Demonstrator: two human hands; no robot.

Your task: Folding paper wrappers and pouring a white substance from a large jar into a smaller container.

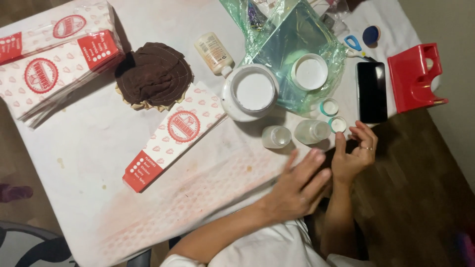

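Fingers of the right hand [354,153] were spread, empty, reaching toward a small teal-rimmed cap [338,124] at its 12 o'clock. The left hand [297,185] lay flat and open on the white table cover [89,148], holding nothing. Two small clear bottles [297,133] stood uncapped at 11 o'clock, near a jar of white paste [251,92], presumably for filling.
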